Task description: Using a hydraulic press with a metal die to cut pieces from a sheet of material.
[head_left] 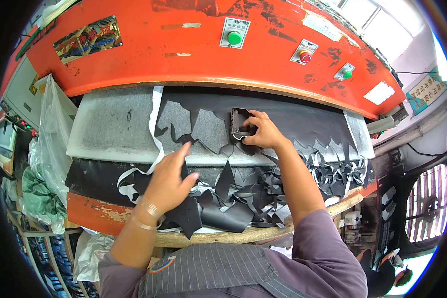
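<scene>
Head view: right hand (265,133) has the metal cutting die (234,121) pinched between thumb and fingers, and that die sits just left of the palm, at the ragged cut edge of a black leather-like sheet (303,111). Left hand (166,181) looks empty, thumb and fingers spread, fingertips near some cut-out gaps; can't tell if it's touching anything. Left of and beyond that hand is bare white cutting pad (114,124), and nearer the body from the right hand there's a messy pile of black scraps (233,218). Orange press beam (184,64) is just past both hands. My guess, the step in hand is lining up the die, so the next move calls for seating it flat on uncut material, fingers clear of the beam.
</scene>
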`<action>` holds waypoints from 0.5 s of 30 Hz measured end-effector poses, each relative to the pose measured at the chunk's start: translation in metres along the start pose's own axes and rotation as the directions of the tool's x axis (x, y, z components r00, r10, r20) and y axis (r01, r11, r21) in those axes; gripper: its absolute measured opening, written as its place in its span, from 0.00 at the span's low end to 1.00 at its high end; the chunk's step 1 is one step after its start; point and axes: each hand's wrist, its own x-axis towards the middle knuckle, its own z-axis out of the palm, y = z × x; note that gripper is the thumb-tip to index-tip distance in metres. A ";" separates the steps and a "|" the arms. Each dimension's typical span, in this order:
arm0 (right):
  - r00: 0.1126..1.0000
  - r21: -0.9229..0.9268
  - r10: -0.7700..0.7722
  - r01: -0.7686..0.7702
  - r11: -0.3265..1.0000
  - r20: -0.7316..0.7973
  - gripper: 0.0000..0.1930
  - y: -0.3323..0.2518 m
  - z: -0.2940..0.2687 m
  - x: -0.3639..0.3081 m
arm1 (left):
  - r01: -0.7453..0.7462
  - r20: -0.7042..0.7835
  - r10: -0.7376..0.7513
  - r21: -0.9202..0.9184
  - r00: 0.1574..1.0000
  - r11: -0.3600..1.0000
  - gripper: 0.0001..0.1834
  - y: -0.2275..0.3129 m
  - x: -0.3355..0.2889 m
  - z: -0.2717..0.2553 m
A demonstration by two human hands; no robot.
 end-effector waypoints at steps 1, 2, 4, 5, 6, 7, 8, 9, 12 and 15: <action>0.999 0.007 -0.048 0.048 0.999 0.010 0.27 0.002 0.001 0.003 | 0.013 0.031 -0.013 -0.003 0.999 1.000 0.38 0.000 0.015 0.011; 0.995 0.012 -0.094 0.094 0.996 0.022 0.31 0.003 0.002 0.005 | 0.026 0.063 -0.026 -0.009 0.998 1.000 0.38 -0.008 0.030 0.026; 0.992 0.031 -0.109 0.111 0.993 -0.058 0.38 0.003 0.012 0.002 | 0.044 0.070 -0.045 0.018 0.997 0.999 0.39 -0.028 0.058 0.052; 0.983 0.039 -0.106 0.113 0.993 -0.150 0.46 0.005 0.014 -0.005 | 0.042 0.089 -0.045 0.036 0.995 0.998 0.40 -0.036 0.069 0.067; 0.985 0.042 -0.101 0.108 0.993 -0.142 0.46 0.008 0.016 -0.014 | 0.049 0.093 -0.052 0.032 0.994 0.998 0.40 -0.044 0.075 0.081; 0.995 0.049 -0.054 0.059 0.997 -0.085 0.51 0.010 0.018 -0.021 | 0.070 0.044 -0.074 0.084 0.996 0.994 0.41 -0.053 0.079 0.092; 0.999 0.044 0.010 -0.008 0.999 -0.040 0.57 0.017 0.015 -0.033 | 0.073 0.008 -0.075 0.126 0.997 0.989 0.42 -0.052 0.086 0.102; 1.000 -0.002 0.001 -0.001 1.000 -0.027 0.60 0.030 0.019 -0.038 | 0.061 0.018 -0.064 0.130 0.998 0.990 0.43 -0.052 0.090 0.109; 0.993 -0.043 -0.111 0.112 0.993 0.026 0.60 0.043 0.004 -0.033 | 0.011 -0.008 -0.010 0.139 1.000 0.990 0.43 -0.055 0.099 0.122; 0.982 -0.035 -0.177 0.179 0.983 0.062 0.60 0.041 -0.006 -0.024 | 0.000 -0.031 0.003 0.097 1.000 0.995 0.42 -0.057 0.101 0.121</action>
